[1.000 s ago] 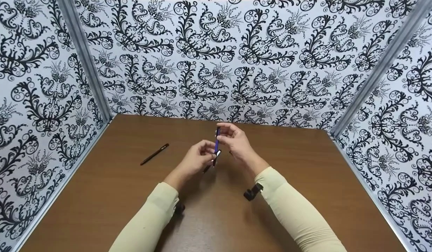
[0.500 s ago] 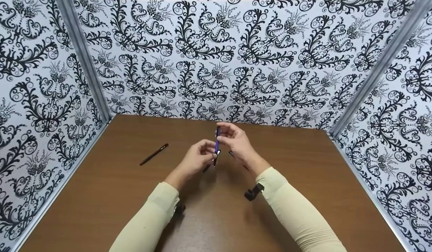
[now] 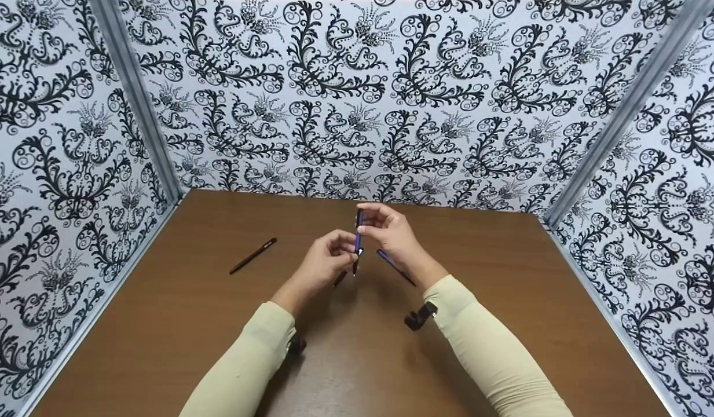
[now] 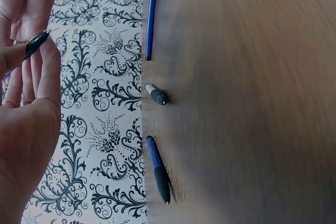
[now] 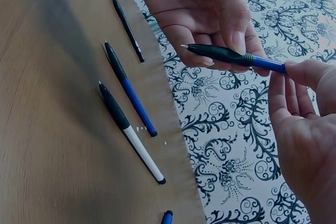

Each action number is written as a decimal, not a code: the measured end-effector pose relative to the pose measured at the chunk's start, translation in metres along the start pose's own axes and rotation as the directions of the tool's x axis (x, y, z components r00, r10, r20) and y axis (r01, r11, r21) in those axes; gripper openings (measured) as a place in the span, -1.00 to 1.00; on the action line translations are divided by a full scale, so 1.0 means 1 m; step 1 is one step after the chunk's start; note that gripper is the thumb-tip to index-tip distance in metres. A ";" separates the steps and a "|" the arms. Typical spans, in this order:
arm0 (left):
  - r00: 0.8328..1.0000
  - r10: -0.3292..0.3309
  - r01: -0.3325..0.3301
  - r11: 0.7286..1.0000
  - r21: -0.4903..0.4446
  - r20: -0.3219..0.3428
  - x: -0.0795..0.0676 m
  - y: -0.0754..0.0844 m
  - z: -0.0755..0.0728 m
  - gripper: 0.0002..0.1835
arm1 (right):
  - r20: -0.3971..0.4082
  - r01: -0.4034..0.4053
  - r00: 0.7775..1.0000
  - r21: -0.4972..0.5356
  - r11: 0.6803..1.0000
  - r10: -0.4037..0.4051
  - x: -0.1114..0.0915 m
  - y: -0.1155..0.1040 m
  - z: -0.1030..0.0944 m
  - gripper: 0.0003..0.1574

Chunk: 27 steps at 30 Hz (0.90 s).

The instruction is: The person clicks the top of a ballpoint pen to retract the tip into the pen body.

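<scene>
In the head view my left hand and right hand hold one blue pen between them, above the table. The right wrist view shows the pen's black grip pinched by the left thumb and fingers, its bare tip pointing away from the right hand. At the other end, my right thumb and fingers pinch the blue barrel. On the table beneath lie a white pen with a black grip and a second blue pen. Another blue pen lies beside the right wrist.
A black pen lies alone on the left part of the brown table. Patterned panels with grey corner strips enclose the table at the back and both sides.
Both hands keep almost the same place and grip on the pen. The blue pen lying by the right wrist, mostly hidden a second ago, now shows along most of its length.
</scene>
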<state>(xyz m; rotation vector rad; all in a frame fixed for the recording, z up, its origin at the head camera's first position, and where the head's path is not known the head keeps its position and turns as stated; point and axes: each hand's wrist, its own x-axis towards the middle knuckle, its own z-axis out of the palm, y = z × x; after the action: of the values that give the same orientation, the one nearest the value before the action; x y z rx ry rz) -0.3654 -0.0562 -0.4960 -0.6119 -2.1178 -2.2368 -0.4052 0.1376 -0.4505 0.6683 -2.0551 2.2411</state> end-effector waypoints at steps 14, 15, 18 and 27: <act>1.000 -0.022 0.022 1.000 -0.002 0.018 0.000 -0.004 -0.001 -0.64 | 0.028 0.054 0.998 0.014 0.998 -0.054 -0.001 0.007 -0.001 -0.24; 0.999 -0.026 0.026 1.000 0.000 0.019 0.000 -0.003 -0.002 -0.64 | 0.026 0.054 0.998 0.011 0.998 -0.054 -0.001 0.007 -0.001 -0.23; 0.999 -0.037 0.037 0.999 0.006 0.017 0.000 -0.002 -0.003 -0.65 | 0.020 0.053 0.998 0.005 0.999 -0.054 -0.001 0.008 0.000 -0.21; 0.999 -0.043 0.041 0.995 0.087 0.027 -0.002 0.000 -0.010 -0.67 | 0.033 0.109 0.994 -0.113 0.988 -0.106 0.001 0.009 0.001 -0.25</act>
<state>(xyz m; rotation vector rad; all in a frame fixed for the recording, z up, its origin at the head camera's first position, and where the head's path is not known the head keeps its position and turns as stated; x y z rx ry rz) -0.3665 -0.0658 -0.4964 -0.6055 -2.2483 -2.1562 -0.4084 0.1351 -0.4591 0.7848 -2.0865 2.0505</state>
